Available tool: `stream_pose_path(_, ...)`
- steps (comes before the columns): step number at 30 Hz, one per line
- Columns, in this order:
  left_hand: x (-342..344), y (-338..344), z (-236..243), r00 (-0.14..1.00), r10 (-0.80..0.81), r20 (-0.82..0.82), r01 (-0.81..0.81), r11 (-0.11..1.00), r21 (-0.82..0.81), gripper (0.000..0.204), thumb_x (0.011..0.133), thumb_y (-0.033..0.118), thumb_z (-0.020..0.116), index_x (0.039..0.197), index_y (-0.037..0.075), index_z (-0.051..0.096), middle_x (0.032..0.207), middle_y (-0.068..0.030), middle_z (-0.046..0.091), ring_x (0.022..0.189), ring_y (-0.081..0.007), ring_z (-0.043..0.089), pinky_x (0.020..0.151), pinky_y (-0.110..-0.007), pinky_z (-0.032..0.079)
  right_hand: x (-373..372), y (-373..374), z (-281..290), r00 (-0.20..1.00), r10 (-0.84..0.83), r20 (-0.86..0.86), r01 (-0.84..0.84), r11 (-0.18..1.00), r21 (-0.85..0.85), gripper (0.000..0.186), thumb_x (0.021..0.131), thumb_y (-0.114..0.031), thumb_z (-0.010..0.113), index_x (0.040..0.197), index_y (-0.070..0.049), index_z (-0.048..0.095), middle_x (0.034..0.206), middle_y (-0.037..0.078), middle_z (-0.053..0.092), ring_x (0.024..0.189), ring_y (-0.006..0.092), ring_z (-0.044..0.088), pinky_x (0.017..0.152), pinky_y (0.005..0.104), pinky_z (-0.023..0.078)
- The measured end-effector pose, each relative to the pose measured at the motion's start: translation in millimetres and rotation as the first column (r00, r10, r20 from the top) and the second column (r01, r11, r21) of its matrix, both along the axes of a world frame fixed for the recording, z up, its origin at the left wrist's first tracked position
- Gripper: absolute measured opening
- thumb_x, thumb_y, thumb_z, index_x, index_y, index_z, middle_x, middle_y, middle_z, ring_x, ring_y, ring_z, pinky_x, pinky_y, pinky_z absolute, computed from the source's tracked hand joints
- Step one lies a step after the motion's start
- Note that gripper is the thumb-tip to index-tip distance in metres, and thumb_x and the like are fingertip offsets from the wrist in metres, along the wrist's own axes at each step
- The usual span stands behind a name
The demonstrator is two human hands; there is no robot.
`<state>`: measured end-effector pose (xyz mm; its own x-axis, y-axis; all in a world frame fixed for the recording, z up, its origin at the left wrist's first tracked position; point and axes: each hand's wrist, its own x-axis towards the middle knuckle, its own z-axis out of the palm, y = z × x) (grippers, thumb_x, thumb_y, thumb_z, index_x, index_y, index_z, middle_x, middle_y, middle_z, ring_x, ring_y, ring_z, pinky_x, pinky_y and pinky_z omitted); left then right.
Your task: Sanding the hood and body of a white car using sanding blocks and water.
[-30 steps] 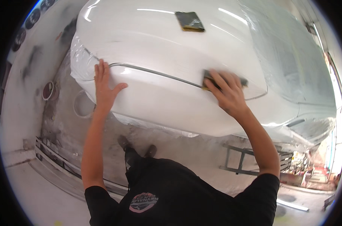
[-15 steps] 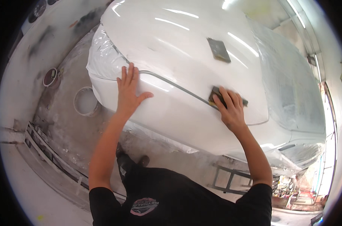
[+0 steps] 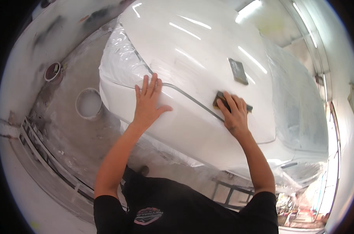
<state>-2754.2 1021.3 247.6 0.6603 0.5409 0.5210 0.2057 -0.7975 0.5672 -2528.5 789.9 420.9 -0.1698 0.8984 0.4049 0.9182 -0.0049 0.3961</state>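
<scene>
A white car (image 3: 184, 128) stands before me, its bonnet (image 3: 192, 43) glossy under the lights. My left hand (image 3: 149, 99) lies flat on the front fender with the fingers spread, their tips at the dark gap along the bonnet's edge. My right hand (image 3: 234, 113) is closed over a dark sanding block (image 3: 220, 100), pressing it on the bonnet just inside that gap. Part of the block is hidden under the fingers. Farther up the bonnet lies a flat dark sanding pad (image 3: 238, 71), touched by neither hand.
Clear plastic film (image 3: 118, 58) covers the headlight area, and more film (image 3: 298, 97) drapes the windscreen. On the stained floor at left stand a white bucket (image 3: 88, 104) and a smaller dark red pot (image 3: 53, 72). Metal frames (image 3: 56, 167) lie along the lower left wall.
The view has shifted, so the car sits a little lower in it. My right hand has slid the sanding block a short way along the bonnet edge toward my left hand, which stays flat.
</scene>
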Motion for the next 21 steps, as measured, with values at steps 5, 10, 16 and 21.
stream_pose_path(5, 0, -1, 4, 0.999, -0.029, 0.043, 0.03, 0.999, -0.032, 0.122, 0.085, 0.072, 0.078, 0.177, 0.006, 0.031, 0.188, -0.0153, 0.022, 0.172, -0.0475, 0.014, 0.128, -0.081, 0.016, -24, 150, 10, 0.997, 0.075, 0.005, -0.075, 0.997, -0.001, 0.051, 0.073, -0.002, 0.081, 0.123, -0.006, 0.074, 0.145, 0.018, 0.063, 0.131, 0.0375, 0.059, 0.11, 0.053, 0.047)
stream_pose_path(10, -12, 0, 4, 0.998, 0.02, -0.054, -0.019, 1.0, 0.016, 0.12, 0.085, 0.072, 0.078, 0.176, 0.006, 0.035, 0.187, -0.0153, 0.024, 0.172, -0.0479, 0.015, 0.129, -0.08, 0.016, -33, 201, 9, 0.985, 0.141, -0.098, -0.147, 0.988, -0.056, 0.047, 0.079, 0.006, 0.071, 0.124, -0.008, 0.074, 0.143, 0.014, 0.066, 0.126, 0.0375, 0.061, 0.109, 0.0518, 0.049)
stream_pose_path(16, -6, 4, 8, 1.0, 0.011, 0.011, -0.011, 1.0, -0.002, 0.119, 0.084, 0.072, 0.077, 0.174, 0.006, 0.037, 0.186, -0.0143, 0.026, 0.171, -0.0482, 0.018, 0.129, -0.08, 0.015, -12, 65, 3, 1.0, -0.012, 0.022, 0.012, 1.0, -0.014, 0.048, 0.077, 0.002, 0.076, 0.124, -0.004, 0.08, 0.151, 0.021, 0.065, 0.127, 0.0379, 0.063, 0.096, 0.0518, 0.051)
stream_pose_path(21, -1, -2, 12, 1.0, -0.012, 0.005, 0.012, 1.0, 0.004, 0.12, 0.083, 0.073, 0.077, 0.174, 0.005, 0.037, 0.187, -0.0138, 0.026, 0.171, -0.0491, 0.017, 0.129, -0.081, 0.014, -28, 224, 16, 0.998, 0.042, -0.039, -0.043, 0.999, -0.031, 0.05, 0.08, 0.006, 0.071, 0.128, -0.006, 0.076, 0.148, 0.015, 0.066, 0.126, 0.0387, 0.063, 0.104, 0.0533, 0.051)
